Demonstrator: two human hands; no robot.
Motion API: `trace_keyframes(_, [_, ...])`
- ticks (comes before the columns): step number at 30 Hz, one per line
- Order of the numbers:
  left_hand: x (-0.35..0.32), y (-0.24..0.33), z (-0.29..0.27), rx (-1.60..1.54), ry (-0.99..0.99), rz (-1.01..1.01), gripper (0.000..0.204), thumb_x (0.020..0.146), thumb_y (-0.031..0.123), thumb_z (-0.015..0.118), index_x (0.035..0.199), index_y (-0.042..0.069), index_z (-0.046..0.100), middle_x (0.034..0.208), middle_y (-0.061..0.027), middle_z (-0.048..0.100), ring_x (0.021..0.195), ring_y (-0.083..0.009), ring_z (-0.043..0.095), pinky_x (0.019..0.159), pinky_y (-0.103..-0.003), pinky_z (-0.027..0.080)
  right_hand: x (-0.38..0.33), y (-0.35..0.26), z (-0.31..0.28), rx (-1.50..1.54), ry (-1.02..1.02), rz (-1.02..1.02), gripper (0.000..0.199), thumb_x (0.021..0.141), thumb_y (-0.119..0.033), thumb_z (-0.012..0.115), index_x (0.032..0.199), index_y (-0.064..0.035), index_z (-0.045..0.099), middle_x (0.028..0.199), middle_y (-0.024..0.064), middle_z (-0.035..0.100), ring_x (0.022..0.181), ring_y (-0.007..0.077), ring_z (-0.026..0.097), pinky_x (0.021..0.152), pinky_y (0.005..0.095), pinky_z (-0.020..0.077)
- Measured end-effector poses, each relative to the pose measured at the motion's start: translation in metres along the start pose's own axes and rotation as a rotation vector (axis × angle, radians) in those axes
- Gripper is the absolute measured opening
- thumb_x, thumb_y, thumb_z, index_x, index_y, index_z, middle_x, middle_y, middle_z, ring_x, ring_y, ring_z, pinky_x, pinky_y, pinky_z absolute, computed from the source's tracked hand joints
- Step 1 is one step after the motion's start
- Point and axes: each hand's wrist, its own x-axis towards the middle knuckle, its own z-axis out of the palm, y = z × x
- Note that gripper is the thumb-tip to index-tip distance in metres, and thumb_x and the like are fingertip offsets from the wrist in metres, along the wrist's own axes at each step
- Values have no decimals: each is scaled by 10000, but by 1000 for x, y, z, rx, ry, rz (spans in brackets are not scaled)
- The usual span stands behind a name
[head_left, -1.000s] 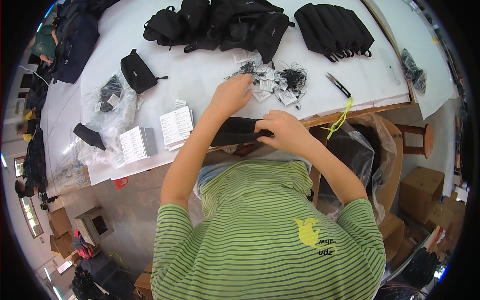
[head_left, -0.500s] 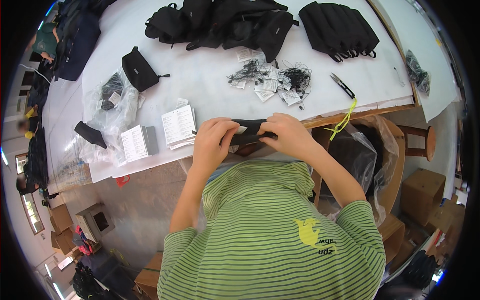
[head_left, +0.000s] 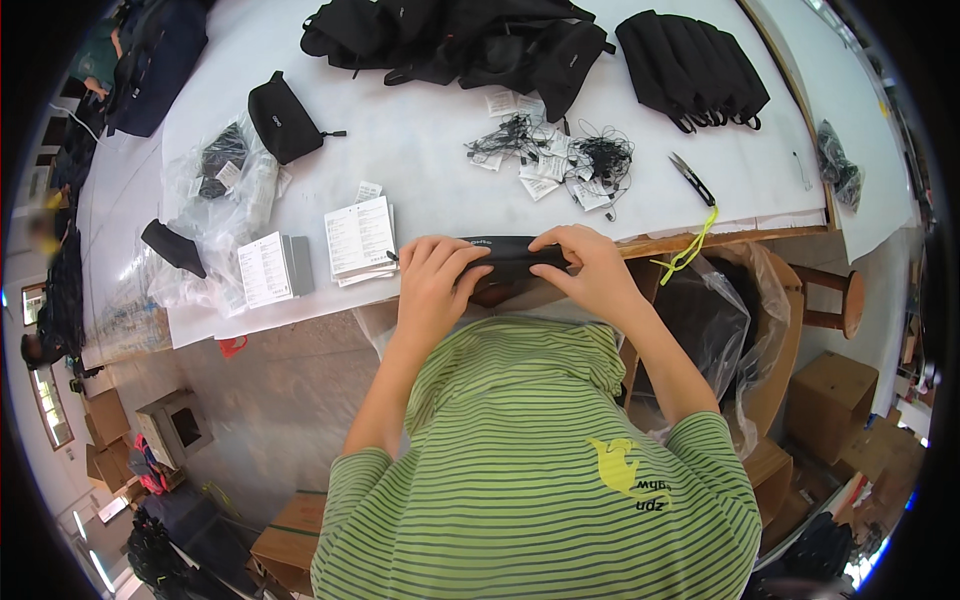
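Both my hands grip a small black pouch (head_left: 512,262) at the table's front edge, one at each end. My left hand (head_left: 432,278) is closed on its left end, fingers over the top. On the right end, my right hand (head_left: 590,265) pinches the fabric between thumb and fingers. A small light print shows on the pouch's upper side, and its underside is hidden. Just left of my left hand lies a stack of white printed cards (head_left: 360,240). A second card stack (head_left: 268,270) sits farther left.
On the white table (head_left: 400,130) are a black pouch (head_left: 283,120), tangled black tag strings with white labels (head_left: 545,150), and thread snips (head_left: 692,180) on a yellow cord. Black pouches (head_left: 470,50) pile up behind; more (head_left: 690,70) lie in a row. Clear plastic (head_left: 225,220) is at left.
The pouch has turned in my hands, so its printed side now faces up. A whitish piece that showed by my left fingers is out of sight. Both hands have shifted slightly right in view.
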Motion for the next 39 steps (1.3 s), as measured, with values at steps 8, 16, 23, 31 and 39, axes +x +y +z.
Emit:
trace_keyframes(8, [4, 4, 4, 83, 247, -93, 241, 742, 147, 741, 974, 120, 679, 1153, -51, 563, 1053, -242, 476, 905, -356, 330, 12, 12, -1, 77, 38, 97, 180, 730, -140, 745, 878, -61, 680, 606, 26, 422, 569, 146, 388, 546, 286, 349])
trace_keyframes(16, [-10, -13, 9, -802, 547, -542, 626, 809, 132, 698, 1331, 54, 359, 1369, -96, 367, 1183, -216, 412, 953, -341, 357, 30, -5, -5, 531, 207, 197, 148, 764, -113, 754, 889, -50, 708, 560, -115, 238, 517, 7, 224, 495, 198, 200])
trace_keyframes(23, [15, 8, 8, -1726, 589, -876, 504, 877, 280, 611, 1303, 70, 443, 1219, -101, 556, 1138, -255, 535, 975, -426, 441, 13, -41, 29, 907, 135, 239, 125, 816, -92, 711, 916, -45, 653, 571, -114, 305, 524, -10, 268, 490, 179, 214])
trace_keyframes(31, [15, 6, 2, -1819, 662, -846, 391, 883, 274, 576, 1200, 51, 520, 1119, -99, 613, 998, -233, 616, 869, -392, 521, -10, -38, 37, 1499, 55, 371, 72, 893, -100, 581, 932, -93, 521, 713, -66, 436, 667, 31, 390, 624, 204, 309])
trace_keyframes(39, [12, 4, 7, -1977, 620, -808, 443, 860, 293, 599, 1175, -2, 498, 922, -103, 554, 835, -220, 546, 726, -350, 510, -12, -21, 32, 1487, -16, 411, 76, 900, -102, 578, 961, -62, 556, 783, -43, 510, 722, 49, 469, 787, 236, 413])
